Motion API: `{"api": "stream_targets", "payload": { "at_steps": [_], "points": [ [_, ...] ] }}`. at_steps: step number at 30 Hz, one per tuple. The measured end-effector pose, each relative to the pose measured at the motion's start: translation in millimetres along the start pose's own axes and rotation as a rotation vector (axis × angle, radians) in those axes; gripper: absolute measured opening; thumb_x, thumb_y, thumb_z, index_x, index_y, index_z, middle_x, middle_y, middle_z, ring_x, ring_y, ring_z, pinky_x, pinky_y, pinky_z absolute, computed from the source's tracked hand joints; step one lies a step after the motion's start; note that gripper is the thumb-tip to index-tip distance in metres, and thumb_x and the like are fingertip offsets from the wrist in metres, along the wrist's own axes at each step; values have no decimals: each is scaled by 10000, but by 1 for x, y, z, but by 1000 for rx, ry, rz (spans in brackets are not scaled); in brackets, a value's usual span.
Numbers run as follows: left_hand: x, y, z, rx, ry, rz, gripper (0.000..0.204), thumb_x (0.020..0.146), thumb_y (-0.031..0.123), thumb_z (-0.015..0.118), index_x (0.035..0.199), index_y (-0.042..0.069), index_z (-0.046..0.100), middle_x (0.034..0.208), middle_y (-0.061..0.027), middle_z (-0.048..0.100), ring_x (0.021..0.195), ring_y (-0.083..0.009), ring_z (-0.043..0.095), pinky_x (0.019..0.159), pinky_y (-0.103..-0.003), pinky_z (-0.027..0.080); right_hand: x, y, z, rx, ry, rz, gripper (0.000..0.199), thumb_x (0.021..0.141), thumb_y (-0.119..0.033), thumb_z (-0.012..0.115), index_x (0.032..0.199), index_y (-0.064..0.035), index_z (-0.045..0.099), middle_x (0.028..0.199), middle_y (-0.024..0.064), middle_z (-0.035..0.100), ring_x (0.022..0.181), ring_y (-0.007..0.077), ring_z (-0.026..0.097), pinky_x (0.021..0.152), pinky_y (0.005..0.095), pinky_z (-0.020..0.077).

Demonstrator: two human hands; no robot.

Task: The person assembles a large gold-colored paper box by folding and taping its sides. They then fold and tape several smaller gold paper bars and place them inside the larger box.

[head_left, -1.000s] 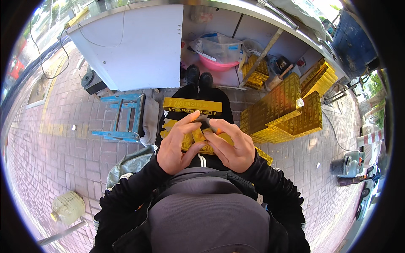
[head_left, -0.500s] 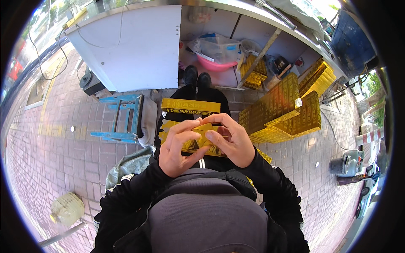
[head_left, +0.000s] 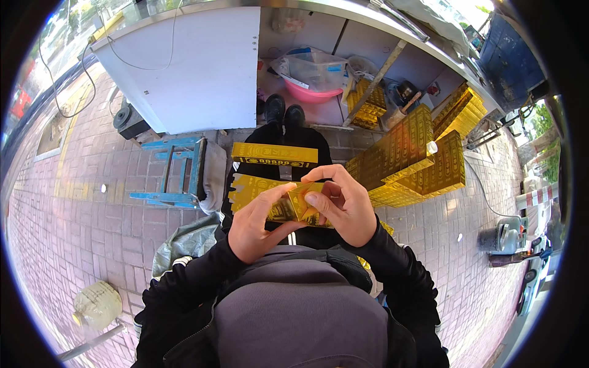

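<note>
Over my lap, my left hand (head_left: 254, 224) and my right hand (head_left: 345, 205) are both on a small shiny gold cardboard box (head_left: 300, 195). Its squarish end is turned up between them. The left fingers and thumb grip the box along its side. On the right, the thumb presses the end flaps while the fingers curl behind, partly hidden. Under the hands lies flat gold cardboard (head_left: 243, 191) with a notched left edge. Farther out, a long gold box (head_left: 274, 153) rests across my legs.
Stacked gold boxes (head_left: 392, 150) stand at the right, with more gold boxes (head_left: 368, 101) under the counter. A pink basin (head_left: 313, 93) holds plastic bags. At the left are a blue stool (head_left: 169, 172) and a white panel (head_left: 184, 70). A plastic jug (head_left: 98, 303) sits lower left.
The left fingers have straightened and lowered along the box's side. The right thumb has shifted slightly right, and more of the box's end shows. The long box on my legs has stayed put.
</note>
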State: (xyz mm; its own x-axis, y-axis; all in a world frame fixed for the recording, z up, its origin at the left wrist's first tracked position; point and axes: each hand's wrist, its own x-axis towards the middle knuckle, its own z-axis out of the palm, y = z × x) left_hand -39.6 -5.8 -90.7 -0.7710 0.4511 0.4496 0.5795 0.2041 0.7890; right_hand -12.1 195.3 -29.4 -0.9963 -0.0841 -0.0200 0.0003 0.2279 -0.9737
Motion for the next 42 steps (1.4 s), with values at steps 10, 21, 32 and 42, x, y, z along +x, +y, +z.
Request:
{"api": "stream_targets", "payload": {
  "at_steps": [10, 21, 32, 42],
  "points": [
    [12, 29, -12, 238, -201, 576, 471, 873, 125, 638, 1344, 141, 613, 1372, -85, 595, 1315, -269, 547, 1133, -464, 400, 19, 19, -24, 185, -23, 53, 346, 1078, -321, 452, 1224, -28, 564, 1140, 64, 655, 897, 109, 594, 783, 257, 509],
    [24, 4, -16, 280, -27, 323, 685, 717, 335, 897, 1253, 102, 540, 1366, -191, 480, 1267, -342, 478, 1057, -456, 387, 40, 63, -15, -95, -91, -119, 650, 859, -241, 785, 1342, 22, 438, 1126, 108, 676, 1013, 200, 667, 845, 325, 534],
    [24, -41, -3, 194, 56, 196, 520, 842, 110, 782, 1318, 94, 573, 1337, -162, 529, 1104, -332, 631, 894, -391, 552, 33, 98, 22, -467, 135, -478, 739, 777, -96, 796, 1396, -42, 395, 1222, 209, 570, 1023, 337, 656, 861, 380, 547],
    [24, -23, -4, 191, -7, 121, 470, 833, 108, 788, 1271, 93, 619, 1381, -177, 528, 1160, -343, 618, 961, -386, 529, 16, 52, 10, -831, 305, -839, 415, 736, 8, 765, 1134, -82, 687, 1275, 123, 553, 1026, 278, 626, 823, 353, 562]
  ]
}}
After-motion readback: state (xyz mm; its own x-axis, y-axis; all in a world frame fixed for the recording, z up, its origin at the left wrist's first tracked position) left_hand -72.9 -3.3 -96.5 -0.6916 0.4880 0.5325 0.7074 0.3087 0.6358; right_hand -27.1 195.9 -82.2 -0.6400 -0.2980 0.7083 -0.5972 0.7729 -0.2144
